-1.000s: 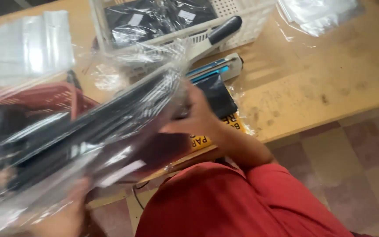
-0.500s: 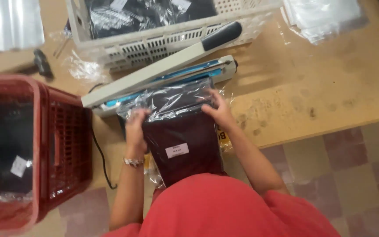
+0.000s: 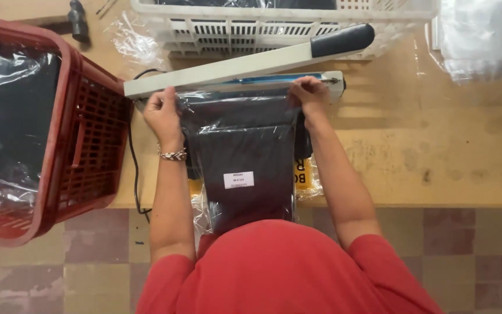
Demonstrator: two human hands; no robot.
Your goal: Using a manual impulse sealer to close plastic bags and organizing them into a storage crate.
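Note:
A clear plastic bag with a dark folded garment and a small white label lies in front of me on the wooden table. My left hand pinches the bag's top left corner; my right hand pinches the top right corner. The bag's open end lies stretched across the bed of a bench heat sealer, whose long white arm with a black handle is raised above it.
A red plastic crate holding more bagged dark garments stands at my left. A white slotted basket sits behind the sealer. Loose clear bags lie at the far right. A black cord hangs over the table edge.
The bagged garment has moved forward onto the sealer. My hands have slid out to the bag's top corners and pulled its open end flat under the raised arm.

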